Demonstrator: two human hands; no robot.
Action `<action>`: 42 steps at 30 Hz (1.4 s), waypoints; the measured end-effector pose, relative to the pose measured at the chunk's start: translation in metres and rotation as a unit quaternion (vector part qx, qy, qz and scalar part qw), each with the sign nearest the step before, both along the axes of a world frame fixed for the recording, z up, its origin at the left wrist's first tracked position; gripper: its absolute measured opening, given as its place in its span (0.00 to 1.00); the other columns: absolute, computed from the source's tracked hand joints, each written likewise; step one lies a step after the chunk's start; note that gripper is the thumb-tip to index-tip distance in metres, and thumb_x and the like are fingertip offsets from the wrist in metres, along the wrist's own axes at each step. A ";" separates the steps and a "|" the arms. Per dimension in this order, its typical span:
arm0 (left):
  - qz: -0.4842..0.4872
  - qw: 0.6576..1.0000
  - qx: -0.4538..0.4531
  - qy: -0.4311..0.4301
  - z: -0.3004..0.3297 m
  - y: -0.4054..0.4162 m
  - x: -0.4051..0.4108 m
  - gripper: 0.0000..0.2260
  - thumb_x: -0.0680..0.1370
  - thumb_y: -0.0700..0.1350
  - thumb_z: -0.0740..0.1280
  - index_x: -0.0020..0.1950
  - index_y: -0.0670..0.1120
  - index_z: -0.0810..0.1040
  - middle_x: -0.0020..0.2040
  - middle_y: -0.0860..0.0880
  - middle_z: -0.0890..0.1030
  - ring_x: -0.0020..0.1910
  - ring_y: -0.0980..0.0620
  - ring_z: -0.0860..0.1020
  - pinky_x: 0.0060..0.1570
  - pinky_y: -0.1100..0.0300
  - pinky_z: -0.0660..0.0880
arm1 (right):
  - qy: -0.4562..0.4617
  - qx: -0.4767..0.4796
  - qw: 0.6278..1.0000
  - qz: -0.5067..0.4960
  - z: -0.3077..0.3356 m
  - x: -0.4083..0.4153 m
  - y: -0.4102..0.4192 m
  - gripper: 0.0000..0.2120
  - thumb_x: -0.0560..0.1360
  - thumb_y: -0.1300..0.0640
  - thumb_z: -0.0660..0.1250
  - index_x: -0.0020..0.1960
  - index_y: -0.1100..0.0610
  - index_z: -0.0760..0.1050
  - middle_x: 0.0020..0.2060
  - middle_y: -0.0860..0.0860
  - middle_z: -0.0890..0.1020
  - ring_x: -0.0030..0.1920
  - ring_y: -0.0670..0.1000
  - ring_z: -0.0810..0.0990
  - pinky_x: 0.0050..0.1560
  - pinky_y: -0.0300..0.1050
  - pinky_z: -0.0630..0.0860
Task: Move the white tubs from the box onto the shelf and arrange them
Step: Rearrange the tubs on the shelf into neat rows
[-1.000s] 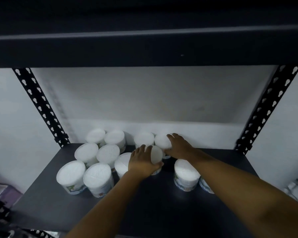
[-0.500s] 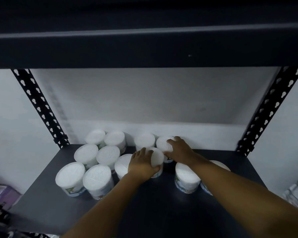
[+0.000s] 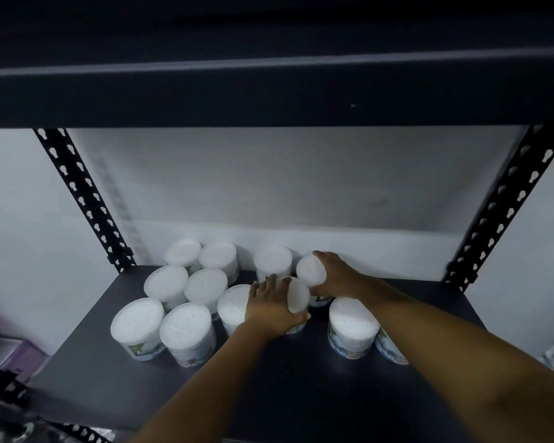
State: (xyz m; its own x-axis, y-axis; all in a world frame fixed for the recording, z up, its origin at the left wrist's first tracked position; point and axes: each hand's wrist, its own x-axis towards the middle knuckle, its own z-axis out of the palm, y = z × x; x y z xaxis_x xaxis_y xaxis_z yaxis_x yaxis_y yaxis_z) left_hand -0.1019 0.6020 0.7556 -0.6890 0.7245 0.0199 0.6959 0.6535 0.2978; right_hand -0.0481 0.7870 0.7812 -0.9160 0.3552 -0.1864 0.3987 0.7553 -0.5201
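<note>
Both hands are out over the dark shelf (image 3: pixel 115 375), right in the cluster of white tubs. The left hand (image 3: pixel 269 306) lies on top of one tub (image 3: pixel 298 295), fingers draped over its lid and thumb curled along the near edge, gripping it. Just behind that tub, the right hand (image 3: pixel 336 276) wraps round the side of another tub (image 3: pixel 311 270) close to the back wall (image 3: pixel 269 187), fingers curved over its far edge. The two held tubs touch or nearly touch; I cannot tell which. Left of the left-hand tub stands a tub (image 3: pixel 232 303) partly hidden by the wrist, then a packed group of six more (image 3: pixel 186 324) reaching back toward the slotted left post (image 3: pixel 80 199). One tub (image 3: pixel 272 262) stands behind the left-hand tub, at the wall. Right of it, under the right forearm, sits a labelled tub (image 3: pixel 352 327) with another (image 3: pixel 390 346) mostly hidden behind the arm. The upper shelf (image 3: pixel 269 91) hangs dark overhead.
</note>
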 end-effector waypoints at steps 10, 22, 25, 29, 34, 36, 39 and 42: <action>0.017 0.999 0.042 -0.002 0.006 -0.003 0.002 0.39 0.68 0.65 0.69 0.73 0.48 0.62 0.68 0.49 0.69 0.67 0.48 0.67 0.71 0.53 0.57 | 0.061 0.015 0.998 -0.018 -0.001 0.007 0.000 0.45 0.60 0.44 0.79 0.70 0.55 0.63 0.66 0.52 0.68 0.66 0.54 0.68 0.63 0.46 0.68; 0.015 0.994 0.100 -0.030 0.059 -0.005 0.017 0.38 0.69 0.61 0.70 0.74 0.49 0.59 0.71 0.50 0.64 0.68 0.48 0.64 0.65 0.57 0.64 | 0.172 0.027 0.984 -0.039 0.048 0.042 0.003 0.46 0.64 0.43 0.76 0.74 0.54 0.56 0.69 0.53 0.63 0.68 0.53 0.65 0.62 0.40 0.62; 0.009 0.994 0.105 -0.010 0.079 -0.006 0.027 0.39 0.69 0.61 0.70 0.74 0.50 0.58 0.72 0.51 0.63 0.69 0.49 0.63 0.64 0.57 0.63 | 0.205 0.021 0.978 -0.042 0.063 0.062 -0.004 0.44 0.66 0.44 0.75 0.74 0.54 0.56 0.69 0.52 0.62 0.68 0.51 0.64 0.62 0.38 0.61; 0.004 0.992 0.124 -0.002 0.098 -0.010 0.047 0.39 0.69 0.61 0.70 0.75 0.50 0.58 0.72 0.52 0.62 0.71 0.50 0.61 0.66 0.59 0.61 | 0.219 0.018 0.974 -0.060 0.078 0.093 -0.014 0.43 0.68 0.45 0.74 0.74 0.53 0.56 0.70 0.50 0.59 0.68 0.49 0.63 0.61 0.35 0.59; -0.022 0.986 0.157 0.044 0.102 -0.018 0.080 0.39 0.69 0.62 0.71 0.75 0.49 0.60 0.72 0.51 0.64 0.69 0.50 0.63 0.64 0.61 0.62 | 0.214 0.002 0.972 -0.092 0.086 0.138 -0.028 0.45 0.67 0.45 0.75 0.75 0.52 0.54 0.70 0.47 0.58 0.67 0.46 0.62 0.60 0.33 0.59; -0.034 0.986 0.158 0.043 0.100 -0.020 0.092 0.40 0.68 0.63 0.70 0.74 0.49 0.61 0.71 0.51 0.65 0.68 0.50 0.64 0.63 0.62 0.62 | 0.240 0.021 0.967 -0.088 0.085 0.158 -0.034 0.43 0.66 0.46 0.76 0.74 0.52 0.57 0.68 0.50 0.62 0.62 0.43 0.64 0.58 0.28 0.60; -0.036 0.984 0.174 0.009 0.094 -0.022 0.112 0.40 0.67 0.63 0.71 0.74 0.51 0.61 0.71 0.51 0.65 0.68 0.51 0.64 0.65 0.61 0.62 | 0.252 0.049 0.963 -0.083 0.080 0.186 -0.042 0.41 0.65 0.49 0.77 0.72 0.54 0.61 0.66 0.52 0.65 0.57 0.43 0.65 0.52 0.21 0.60; -0.045 0.981 0.186 -0.009 0.081 -0.024 0.129 0.38 0.67 0.62 0.72 0.73 0.52 0.62 0.69 0.52 0.65 0.67 0.53 0.64 0.64 0.62 0.62 | 0.232 0.016 0.966 -0.115 0.068 0.212 -0.049 0.43 0.65 0.48 0.76 0.74 0.52 0.58 0.67 0.50 0.62 0.63 0.47 0.66 0.58 0.32 0.61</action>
